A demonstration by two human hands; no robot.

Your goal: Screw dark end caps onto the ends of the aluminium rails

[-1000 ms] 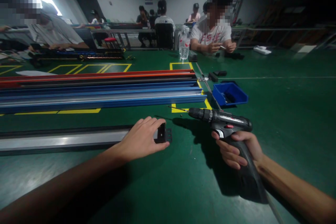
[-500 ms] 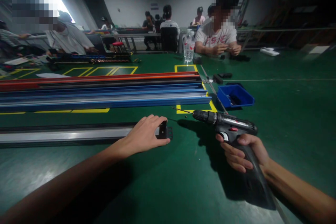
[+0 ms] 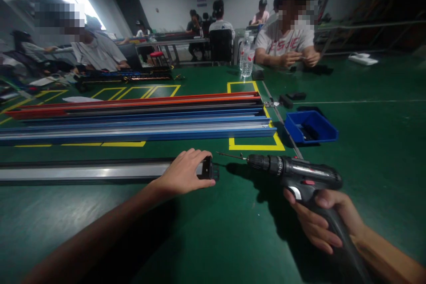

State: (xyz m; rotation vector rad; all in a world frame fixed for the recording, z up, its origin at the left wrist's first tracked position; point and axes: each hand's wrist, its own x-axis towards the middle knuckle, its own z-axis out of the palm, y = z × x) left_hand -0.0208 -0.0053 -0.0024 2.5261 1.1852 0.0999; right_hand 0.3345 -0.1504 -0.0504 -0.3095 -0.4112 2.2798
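Observation:
A long grey metal rail (image 3: 83,171) lies across the green table in front of me. My left hand (image 3: 184,172) is closed over its right end, fingers wrapped on top and thumb below, next to a black end cap (image 3: 208,168). My right hand (image 3: 321,222) grips the handle of a black cordless drill (image 3: 296,173). The drill's thin bit (image 3: 231,155) points left, a short way to the right of the end cap and apart from it.
A stack of long red, black and blue rails (image 3: 140,117) lies beyond. A blue bin (image 3: 313,127) with small parts sits at the right, a water bottle (image 3: 246,57) farther back. Other people sit at the table's far side and at tables behind.
My view has shifted, so everything sits further right. The drill has dropped lower and now points more level toward the end cap. My left hand stays on the rail end.

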